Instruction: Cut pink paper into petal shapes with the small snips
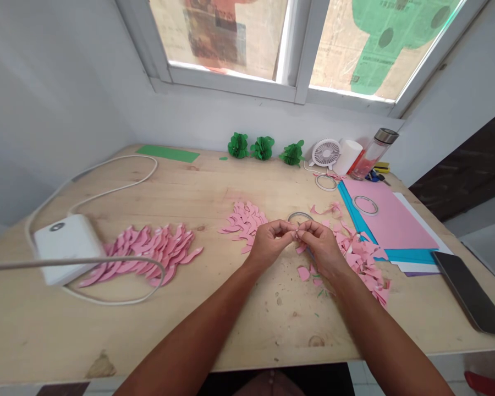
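Observation:
My left hand [274, 240] and my right hand [317, 242] meet over the table, fingertips pinched together. Whatever sits between the fingertips is too small to make out. Just behind them lies a roll of tape [300, 214], partly covered by my fingers. Pink paper scraps [365, 263] spread under and beside my right hand. To the left of my left hand is a small pile of curved pink paper pieces [244, 219]. Farther left, a bigger heap of curved pink paper strips [148, 250] with whitish tips lies near the power bank.
A white power bank [68, 242] with a looping cable is at left. Green paper shapes [262, 148], a small fan [325, 153] and a glass bottle [373, 155] stand along the wall. Coloured sheets [412, 220] and a phone [472, 291] lie at right.

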